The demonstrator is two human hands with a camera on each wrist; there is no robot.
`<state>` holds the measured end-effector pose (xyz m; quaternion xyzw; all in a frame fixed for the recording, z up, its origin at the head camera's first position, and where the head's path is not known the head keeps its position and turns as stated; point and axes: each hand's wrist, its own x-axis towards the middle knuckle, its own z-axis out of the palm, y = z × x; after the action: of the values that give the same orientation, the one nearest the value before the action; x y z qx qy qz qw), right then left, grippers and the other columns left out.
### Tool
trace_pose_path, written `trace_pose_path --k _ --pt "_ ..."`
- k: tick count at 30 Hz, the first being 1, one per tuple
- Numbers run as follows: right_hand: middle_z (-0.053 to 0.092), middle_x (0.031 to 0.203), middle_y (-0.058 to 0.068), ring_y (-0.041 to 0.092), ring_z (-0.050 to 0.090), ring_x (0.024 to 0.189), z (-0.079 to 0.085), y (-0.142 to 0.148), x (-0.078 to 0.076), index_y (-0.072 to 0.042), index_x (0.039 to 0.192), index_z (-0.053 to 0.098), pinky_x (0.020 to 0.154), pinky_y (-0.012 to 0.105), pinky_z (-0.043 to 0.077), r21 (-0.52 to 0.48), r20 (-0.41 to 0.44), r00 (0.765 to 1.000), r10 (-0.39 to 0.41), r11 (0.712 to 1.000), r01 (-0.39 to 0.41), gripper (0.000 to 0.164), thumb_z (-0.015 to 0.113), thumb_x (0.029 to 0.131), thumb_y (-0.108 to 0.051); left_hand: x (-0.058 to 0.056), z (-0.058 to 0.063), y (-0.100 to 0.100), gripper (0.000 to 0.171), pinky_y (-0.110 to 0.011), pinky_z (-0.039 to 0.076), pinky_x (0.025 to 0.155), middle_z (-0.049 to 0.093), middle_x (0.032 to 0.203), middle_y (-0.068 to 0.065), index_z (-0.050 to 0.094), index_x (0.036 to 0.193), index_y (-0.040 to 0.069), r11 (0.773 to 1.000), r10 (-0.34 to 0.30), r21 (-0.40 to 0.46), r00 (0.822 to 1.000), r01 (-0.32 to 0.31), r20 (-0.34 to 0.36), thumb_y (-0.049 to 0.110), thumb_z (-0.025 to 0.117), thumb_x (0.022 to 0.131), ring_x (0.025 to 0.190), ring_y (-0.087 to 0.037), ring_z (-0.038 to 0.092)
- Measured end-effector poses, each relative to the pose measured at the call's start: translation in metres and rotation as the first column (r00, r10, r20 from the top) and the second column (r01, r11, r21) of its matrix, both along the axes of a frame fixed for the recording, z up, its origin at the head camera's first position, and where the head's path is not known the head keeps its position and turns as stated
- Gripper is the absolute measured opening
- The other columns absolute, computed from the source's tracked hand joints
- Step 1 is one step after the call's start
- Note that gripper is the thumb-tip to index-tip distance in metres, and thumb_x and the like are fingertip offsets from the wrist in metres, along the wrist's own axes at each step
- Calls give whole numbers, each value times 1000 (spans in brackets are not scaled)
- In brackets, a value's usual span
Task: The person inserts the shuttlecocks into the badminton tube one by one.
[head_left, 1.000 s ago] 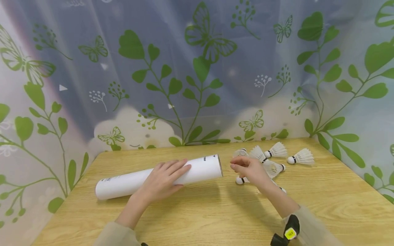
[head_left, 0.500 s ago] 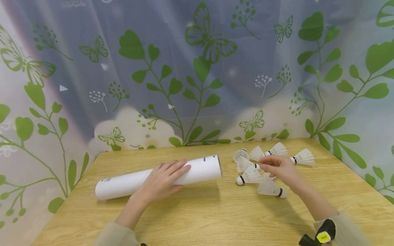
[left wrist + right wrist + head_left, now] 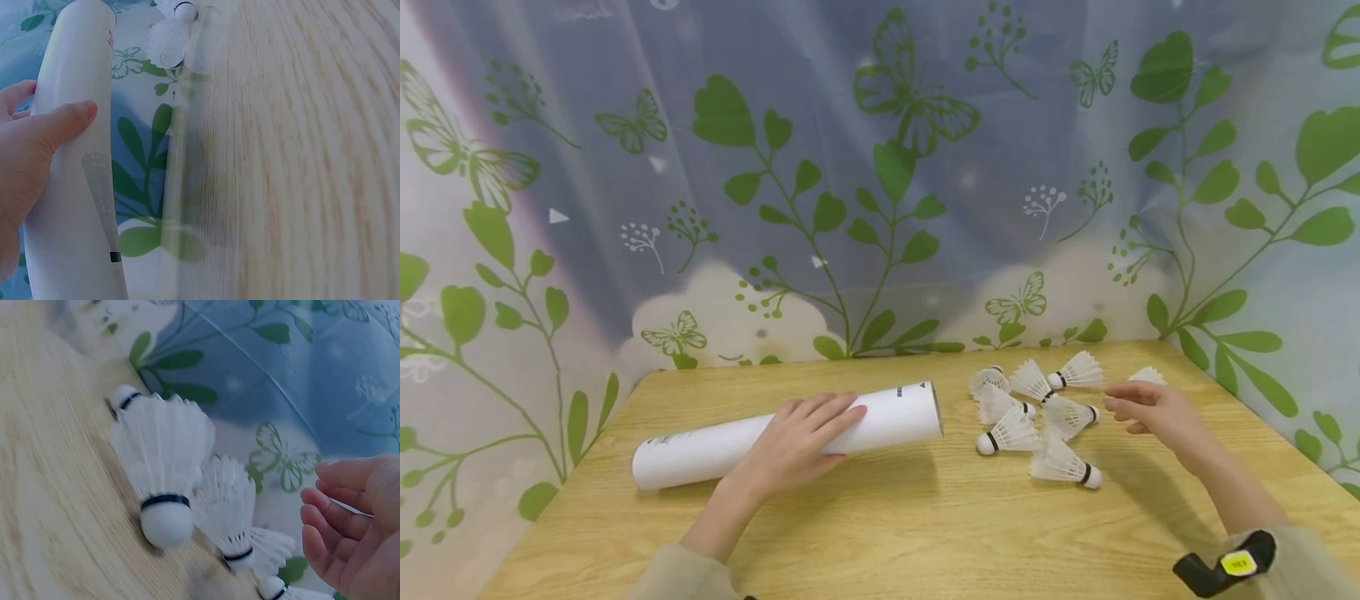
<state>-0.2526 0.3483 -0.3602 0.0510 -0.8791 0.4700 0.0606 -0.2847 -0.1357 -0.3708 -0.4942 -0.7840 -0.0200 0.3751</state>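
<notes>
A white shuttlecock tube [image 3: 715, 450] lies at a slant left of centre, its right end raised off the table and facing the shuttlecocks. My left hand [image 3: 805, 437] grips it around the middle; the left wrist view shows the thumb across the printed tube [image 3: 75, 187]. My right hand [image 3: 1157, 417] hovers at the right of the pile with nothing held, fingers loosely bent. Nearest to its fingertips is a white feather shuttlecock [image 3: 1071, 415] with a black band. Another shuttlecock [image 3: 1147, 376] is mostly hidden behind this hand. In the right wrist view, one shuttlecock [image 3: 165, 481] looms large.
More shuttlecocks lie close together: one [image 3: 1066, 465] at the front, one [image 3: 1009, 432] at the left, one [image 3: 1077, 370] at the back. The wooden table [image 3: 880, 533] ends at a curtain [image 3: 820, 208] printed with leaves and butterflies.
My right hand has moved rightward from beside the tube's end, across the shuttlecocks, to the pile's right side, uncovering several of them. My left hand and the tube stay put.
</notes>
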Motion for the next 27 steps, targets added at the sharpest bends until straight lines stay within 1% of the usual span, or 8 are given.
trace_pose_path --k 4,6,9,11,14,18,24,27 --pt "60 97 -16 -5 54 80 -4 22 -4 14 122 50 69 27 52 -14 13 1000 -25 1000 25 50 56 93 -26 1 0 0 77 -42 50 77 54 130 -8 51 131 11 1000 4 1 1000 -4 5 31 84 64 106 -27 56" --pt "56 92 -24 -6 54 80 -5 31 -5 13 120 52 69 25 52 -31 8 999 -33 999 34 47 57 93 -24 1 0 -1 76 -42 50 77 54 130 -8 51 131 11 1000 8 0 1000 -8 12 31 84 65 106 -27 56" --pt "53 89 -30 -7 54 78 -7 42 -7 13 118 54 68 24 52 -41 4 999 -52 998 52 45 58 92 -24 1 -1 -2 76 -42 50 77 53 131 -8 51 132 12 1000 12 -2 1000 -12 16 30 83 66 107 -26 56" --pt "52 88 -31 -8 54 77 -9 49 -8 12 119 53 67 24 52 -24 7 997 -71 997 72 48 58 92 -26 1 -1 -2 76 -42 50 77 52 132 -8 51 132 12 1000 13 -3 1000 -13 17 30 83 66 107 -26 56" --pt "52 92 -28 -10 52 76 -10 58 -10 15 124 47 67 26 53 26 8 995 -95 995 94 54 56 93 -29 1 -1 -3 76 -42 50 77 52 132 -7 51 132 12 1000 15 -1 1000 -15 18 30 83 65 107 -26 55" --pt "57 100 -12 -11 50 74 -12 69 -12 17 127 42 66 26 53 82 -12 994 -107 991 107 57 53 95 -28 2 -1 -3 77 -42 50 78 52 132 -7 51 132 12 1000 15 1 1000 -15 20 30 84 65 107 -27 55" --pt "57 94 -16 -16 47 73 -14 81 -16 17 127 40 63 25 52 119 -53 988 -146 981 151 56 52 95 -26 2 -1 -2 76 -43 50 78 53 131 -8 51 131 12 1000 16 -1 1000 -16 19 30 84 65 106 -27 56" --pt "64 100 5 -16 46 72 -14 85 -19 17 128 40 63 25 52 134 -52 985 -164 977 169 55 51 95 -27 2 -2 -2 76 -43 50 78 52 132 -7 51 132 12 1000 13 1 1000 -13 16 30 84 65 106 -27 56"
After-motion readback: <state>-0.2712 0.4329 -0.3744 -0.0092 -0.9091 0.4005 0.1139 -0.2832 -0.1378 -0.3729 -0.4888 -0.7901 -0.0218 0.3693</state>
